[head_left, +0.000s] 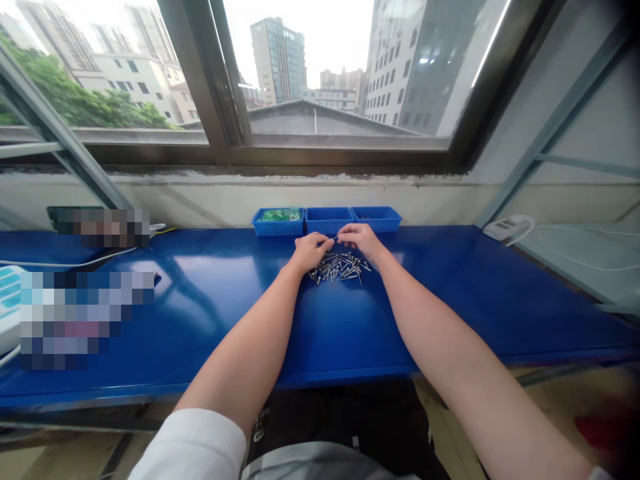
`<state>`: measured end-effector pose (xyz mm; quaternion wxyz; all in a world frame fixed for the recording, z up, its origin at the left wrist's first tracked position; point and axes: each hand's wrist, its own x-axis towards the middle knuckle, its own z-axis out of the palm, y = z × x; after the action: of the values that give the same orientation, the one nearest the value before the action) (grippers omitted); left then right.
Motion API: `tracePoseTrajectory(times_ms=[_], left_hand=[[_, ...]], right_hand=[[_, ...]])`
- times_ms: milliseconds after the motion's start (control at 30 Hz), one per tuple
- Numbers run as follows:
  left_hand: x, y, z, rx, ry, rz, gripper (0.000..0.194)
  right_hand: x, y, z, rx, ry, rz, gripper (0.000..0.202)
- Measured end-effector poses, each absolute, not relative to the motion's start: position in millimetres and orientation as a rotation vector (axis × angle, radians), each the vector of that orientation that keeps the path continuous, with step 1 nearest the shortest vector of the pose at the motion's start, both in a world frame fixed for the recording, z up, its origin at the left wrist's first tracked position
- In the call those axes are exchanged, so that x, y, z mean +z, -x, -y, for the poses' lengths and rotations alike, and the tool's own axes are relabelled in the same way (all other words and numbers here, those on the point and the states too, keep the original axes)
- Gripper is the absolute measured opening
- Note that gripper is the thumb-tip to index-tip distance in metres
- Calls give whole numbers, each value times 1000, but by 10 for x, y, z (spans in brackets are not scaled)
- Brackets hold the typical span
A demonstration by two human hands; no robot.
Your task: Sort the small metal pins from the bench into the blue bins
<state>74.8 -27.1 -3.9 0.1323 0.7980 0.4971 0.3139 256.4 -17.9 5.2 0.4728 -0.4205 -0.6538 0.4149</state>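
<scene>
A pile of thin silvery metal fasteners [336, 268] lies on the blue table [345, 333]. My left hand [311, 251] is at the pile's upper left, thumb and fingers pinched together. Close beside it, at the upper right of the pile, my right hand [361, 240] also has its fingertips closed. A small dark piece shows between the two sets of fingertips; it seems to be a fastener, too small to make out well. Behind my hands stand three blue bins: the left bin [278, 231] holds green-and-clear packets, the middle bin [327, 229] is partly hidden, and the right bin [387, 225] has small dark items.
A white power strip [506, 227] with a cable lies at the table's back right. On the left are a white device [11, 313], cables and blurred-out objects. Metal frame posts rise at both sides, and a window [320, 143] spans the wall behind the table.
</scene>
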Motion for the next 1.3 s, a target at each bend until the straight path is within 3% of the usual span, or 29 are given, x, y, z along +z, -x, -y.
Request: tracePoseTrajectory(times_ms=[167,333,467,667,800,933,1133,1300], left_hand=[[-33,-767,300,915,-2314,-1486,35],[-65,-786,273,938,-2190,-1689,46],[-91,-782,231,903,-2175,-1724,40],[-98,-778,203,843,-2175,-1750,34],[-111,-769,189,814,-2178,-1745,34],[-114,-760,189,790,-2188,-1700,36],[-96,-761,210,787,-2188,-1662,38],[-97,-760,203,779,-2222,-1584,38]], right_hand=[[35,-2587,133,957,1045,1577,21],[39,-2682,59,513,1239,1433,25],[35,-2791,9,231,1444,1425,40],[-21,-2854,-30,184,1615,1484,68],[-17,-2825,-8,147,1551,1516,46],[-3,-2776,47,394,1419,1709,22],[31,-2650,174,664,1267,2081,17],[72,-2513,249,648,1321,2197,13]])
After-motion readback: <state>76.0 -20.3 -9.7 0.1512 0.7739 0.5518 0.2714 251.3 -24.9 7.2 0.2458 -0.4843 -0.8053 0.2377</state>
